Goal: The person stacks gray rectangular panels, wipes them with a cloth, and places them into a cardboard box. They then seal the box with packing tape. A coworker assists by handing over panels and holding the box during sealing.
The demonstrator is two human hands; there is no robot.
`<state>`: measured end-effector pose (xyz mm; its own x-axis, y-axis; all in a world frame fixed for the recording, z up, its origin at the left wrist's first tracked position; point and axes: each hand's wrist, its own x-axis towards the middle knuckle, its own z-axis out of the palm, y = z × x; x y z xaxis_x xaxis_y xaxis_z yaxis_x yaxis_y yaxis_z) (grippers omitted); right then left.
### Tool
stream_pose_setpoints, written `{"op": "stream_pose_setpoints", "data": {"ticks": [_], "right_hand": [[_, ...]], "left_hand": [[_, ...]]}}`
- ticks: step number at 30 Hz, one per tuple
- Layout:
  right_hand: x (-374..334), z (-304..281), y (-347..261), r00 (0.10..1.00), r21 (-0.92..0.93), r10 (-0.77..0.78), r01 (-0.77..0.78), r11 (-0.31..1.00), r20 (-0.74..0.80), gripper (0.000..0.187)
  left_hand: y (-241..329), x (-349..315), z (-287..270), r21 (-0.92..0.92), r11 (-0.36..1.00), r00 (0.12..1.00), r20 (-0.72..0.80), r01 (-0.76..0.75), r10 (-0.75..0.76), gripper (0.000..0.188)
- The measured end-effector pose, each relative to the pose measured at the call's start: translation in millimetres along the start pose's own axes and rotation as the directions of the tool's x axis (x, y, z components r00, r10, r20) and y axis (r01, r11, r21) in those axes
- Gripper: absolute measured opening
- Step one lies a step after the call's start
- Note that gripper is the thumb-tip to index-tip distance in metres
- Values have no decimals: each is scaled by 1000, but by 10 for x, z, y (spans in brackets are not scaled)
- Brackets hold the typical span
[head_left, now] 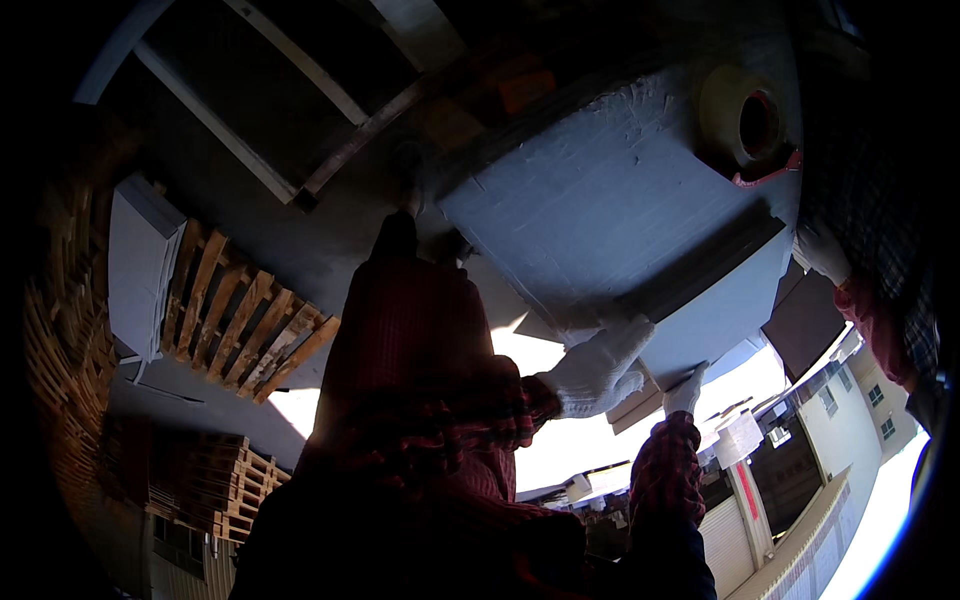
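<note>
The left hand point(596, 370), in a white glove, touches the left end of a pale flat panel point(710, 308) lying along the worktable's point(570, 190) lower edge; the gloved right hand point(685, 390) meets the panel's lower side. A tape roll point(742, 112) with a red dispenser point(768, 172) sits at the table's upper right corner. Another person's gloved hand point(823, 253) is near the right edge. A slatted wooden pallet point(243, 307) lies at left.

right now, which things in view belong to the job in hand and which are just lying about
In use, as far as I can judge:
- pale panel, at the gloved left hand and right hand
- grey worktop beside it
- perhaps the cream roll on the worktop

Apparently just lying about:
- slatted pallet
- pale stack by it
- piled pallets
</note>
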<state>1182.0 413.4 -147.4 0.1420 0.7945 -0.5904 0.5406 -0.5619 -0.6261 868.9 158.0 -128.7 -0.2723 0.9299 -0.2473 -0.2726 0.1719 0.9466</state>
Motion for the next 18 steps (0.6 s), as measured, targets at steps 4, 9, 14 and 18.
{"op": "stream_pose_setpoints", "data": {"ticks": [4,9,14,18], "right_hand": [[-187,24,34,993,86,114,-115,990,17,90],[164,-200,217,993,71,76,-82,994,86,90],[268,39,67,984,51,64,-73,996,167,90],[550,-44,165,917,88,92,-137,987,387,87]], "left_hand": [[-81,93,25,58,993,991,82,101,-105,63],[-165,50,9,28,990,988,65,139,-141,63],[-514,-687,213,-144,990,974,-221,8,-40,53],[-555,-1645,-180,259,945,935,-341,198,-102,48]]}}
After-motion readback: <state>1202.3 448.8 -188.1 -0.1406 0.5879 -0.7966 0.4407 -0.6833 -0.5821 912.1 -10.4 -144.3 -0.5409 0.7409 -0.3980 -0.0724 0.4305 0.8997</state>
